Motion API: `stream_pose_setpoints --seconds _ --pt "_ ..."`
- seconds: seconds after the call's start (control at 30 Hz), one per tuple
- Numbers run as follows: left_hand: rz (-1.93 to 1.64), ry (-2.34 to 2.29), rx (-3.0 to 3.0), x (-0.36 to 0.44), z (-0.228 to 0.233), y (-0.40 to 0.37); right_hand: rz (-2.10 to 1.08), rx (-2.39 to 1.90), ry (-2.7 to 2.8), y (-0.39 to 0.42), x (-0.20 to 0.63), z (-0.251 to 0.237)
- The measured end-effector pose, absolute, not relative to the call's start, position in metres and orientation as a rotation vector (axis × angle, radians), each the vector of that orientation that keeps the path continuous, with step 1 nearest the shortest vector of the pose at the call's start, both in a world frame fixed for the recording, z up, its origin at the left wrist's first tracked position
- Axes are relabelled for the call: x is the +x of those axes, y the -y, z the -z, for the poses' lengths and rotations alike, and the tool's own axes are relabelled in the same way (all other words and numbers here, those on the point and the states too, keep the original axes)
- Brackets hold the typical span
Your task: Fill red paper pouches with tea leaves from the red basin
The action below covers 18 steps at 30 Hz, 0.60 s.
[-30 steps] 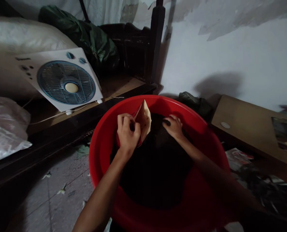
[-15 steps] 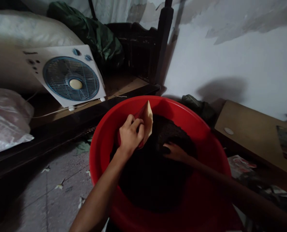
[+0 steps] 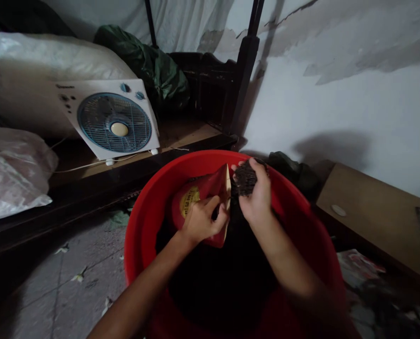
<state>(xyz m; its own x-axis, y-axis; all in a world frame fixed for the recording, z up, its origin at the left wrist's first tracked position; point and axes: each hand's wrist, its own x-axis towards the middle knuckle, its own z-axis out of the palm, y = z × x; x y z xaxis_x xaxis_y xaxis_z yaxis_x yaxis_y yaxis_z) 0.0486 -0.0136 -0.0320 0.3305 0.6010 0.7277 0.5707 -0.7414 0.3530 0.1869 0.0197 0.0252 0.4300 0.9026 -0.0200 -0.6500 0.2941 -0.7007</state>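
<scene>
A large red plastic tub [image 3: 149,188] holds a dark mass of what looks like loose tea leaves [image 3: 224,278]. Inside it lies a red paper bag [image 3: 210,186] with a gold label, tilted so that its pale-lined mouth faces right. My left hand [image 3: 205,219] grips the near edge of the bag by its mouth, fingers closed. Cupped beside that mouth, my right hand [image 3: 257,195] holds a heaped handful of dark tea leaves [image 3: 246,178]. The inside of the bag is mostly hidden.
A white box fan [image 3: 114,122] stands on a wooden ledge behind the tub at left, its cord trailing along the ledge. Plastic sacks [image 3: 15,169] lie beside it. To the right is a brown board [image 3: 365,207]; small flowers [image 3: 78,277] dot the tiled floor.
My right hand has risen from the dark leaves to the bag's mouth with a handful. The bag has tipped toward the right, its labelled side now showing, still in my left hand.
</scene>
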Motion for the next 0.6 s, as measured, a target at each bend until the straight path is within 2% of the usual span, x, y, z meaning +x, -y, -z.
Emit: stream_pose_setpoints --seconds 0.27,0.4,0.47,0.6 --pt "-1.512 -0.956 2.527 0.046 0.023 0.015 -0.931 -0.68 0.701 -0.019 0.16 -0.033" --pt "-1.602 -1.06 2.489 0.04 0.022 0.011 -1.071 -0.775 0.99 -0.02 0.177 -0.036" --pt "-1.658 -1.112 2.465 0.036 0.021 0.008 -1.072 -0.816 1.1 -0.017 0.192 -0.031" --pt "-1.71 -1.178 2.378 0.031 0.017 0.007 -0.876 -1.005 1.355 0.012 0.224 0.003"
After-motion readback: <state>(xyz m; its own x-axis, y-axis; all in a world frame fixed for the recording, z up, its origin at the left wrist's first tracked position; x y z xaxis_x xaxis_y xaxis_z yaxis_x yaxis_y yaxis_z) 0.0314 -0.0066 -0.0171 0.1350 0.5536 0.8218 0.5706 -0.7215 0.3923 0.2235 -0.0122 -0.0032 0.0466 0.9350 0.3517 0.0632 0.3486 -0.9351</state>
